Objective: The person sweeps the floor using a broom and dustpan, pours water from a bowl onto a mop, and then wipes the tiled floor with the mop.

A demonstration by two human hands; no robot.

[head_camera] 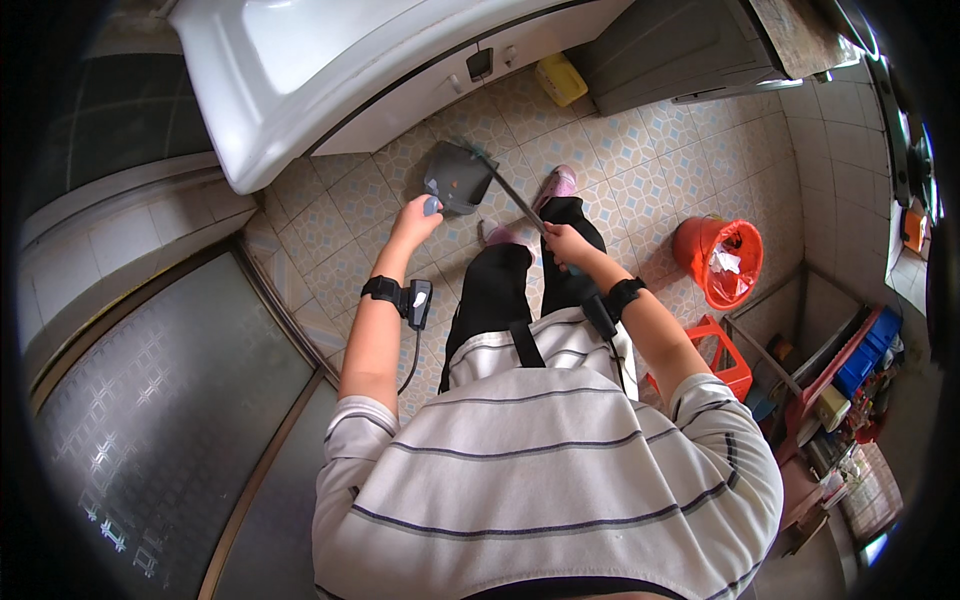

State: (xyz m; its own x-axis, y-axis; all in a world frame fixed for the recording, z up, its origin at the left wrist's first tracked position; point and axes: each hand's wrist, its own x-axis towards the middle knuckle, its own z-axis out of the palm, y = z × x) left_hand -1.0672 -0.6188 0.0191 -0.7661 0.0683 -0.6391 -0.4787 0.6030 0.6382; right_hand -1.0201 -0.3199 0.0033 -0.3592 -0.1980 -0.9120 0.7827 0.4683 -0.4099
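My left hand (pixel 417 222) is closed around the grey top end of a dustpan's handle. Below it on the floor lies the dark grey dustpan (pixel 459 174), with a few small scraps in it. In my right hand (pixel 568 244) is the dark stick of a broom (pixel 517 199), which slants up and left to the dustpan. The broom's greenish head is blurred at the dustpan's far edge. Both wrists wear black straps with small devices.
A white sink (pixel 247 112) over cabinets runs along the top left. A yellow container (pixel 561 79) stands by the cabinets. To the right are an orange-red bucket (pixel 694 244) lined with a bag of litter, a red plastic stool (pixel 731 367) and a cluttered rack. Frosted glass doors (pixel 172 390) stand left.
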